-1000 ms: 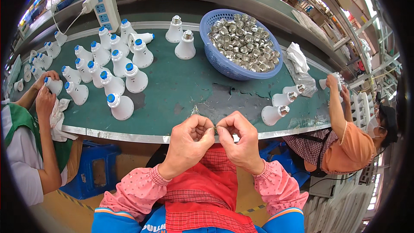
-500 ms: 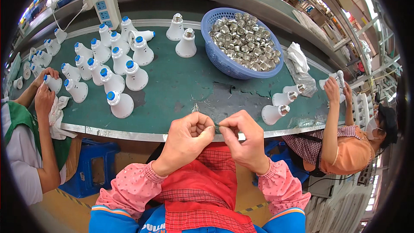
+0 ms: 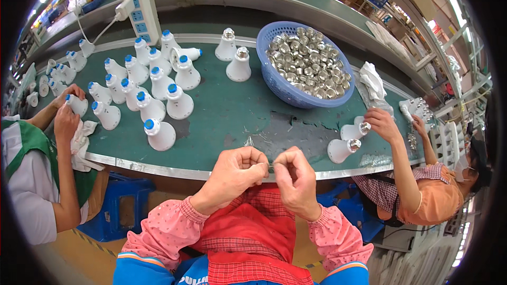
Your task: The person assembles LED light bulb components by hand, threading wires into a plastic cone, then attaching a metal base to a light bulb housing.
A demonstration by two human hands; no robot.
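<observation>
A thin wire is pinched betw. left hand & right hand, fingers curled tight; wire lies crosswise, both hands equally near, just off table edge.

Thing pinched between both hands too small to tell

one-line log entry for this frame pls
left hand: pinching thin wire | right hand: pinching same wire | position: at table edge | nearby: blue basket of metal caps, white bulb housings
</observation>
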